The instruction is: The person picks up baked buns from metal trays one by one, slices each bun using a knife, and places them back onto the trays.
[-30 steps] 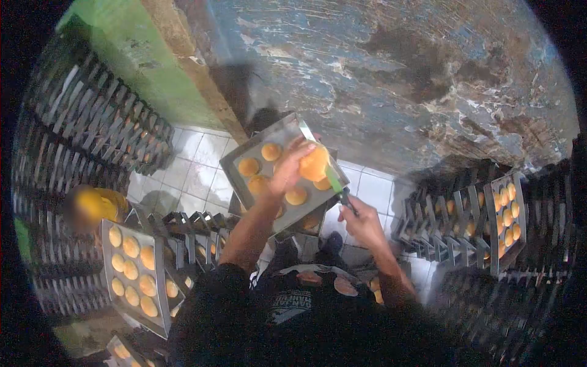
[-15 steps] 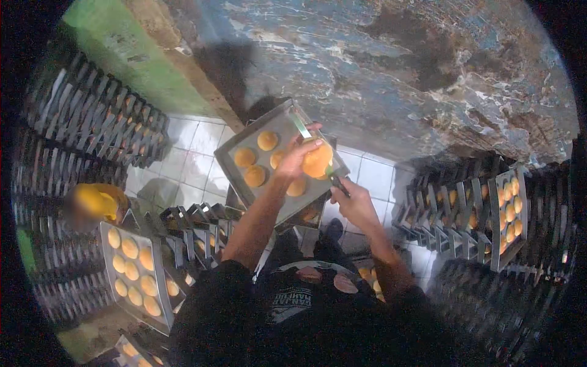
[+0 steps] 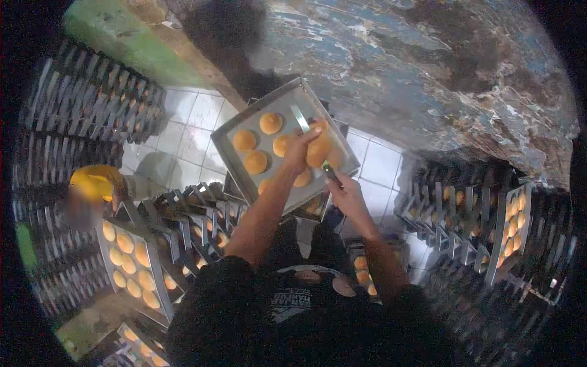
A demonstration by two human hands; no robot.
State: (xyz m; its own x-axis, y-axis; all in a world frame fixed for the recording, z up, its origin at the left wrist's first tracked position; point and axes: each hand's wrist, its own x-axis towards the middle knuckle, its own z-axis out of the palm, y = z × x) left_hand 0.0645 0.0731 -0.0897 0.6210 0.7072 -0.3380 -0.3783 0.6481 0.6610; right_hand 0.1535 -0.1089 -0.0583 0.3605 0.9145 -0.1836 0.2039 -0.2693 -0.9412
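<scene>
Right hand (image 3: 347, 196) moved nearer bun (image 3: 320, 153) since earlier frame, fingers wrapped round knife (image 3: 332, 175); left hand (image 3: 298, 150), fingers half-curled, holds bun; a slip of the blade (image 3: 299, 117) jutting past could nick them.

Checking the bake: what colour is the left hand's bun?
The bun looks golden-orange in the head view.

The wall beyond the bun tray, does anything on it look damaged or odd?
Yes, the wall looks damaged: its bluish surface is patchy and streaked, with dark blotches. I see no buns spilled from the tray.
</scene>
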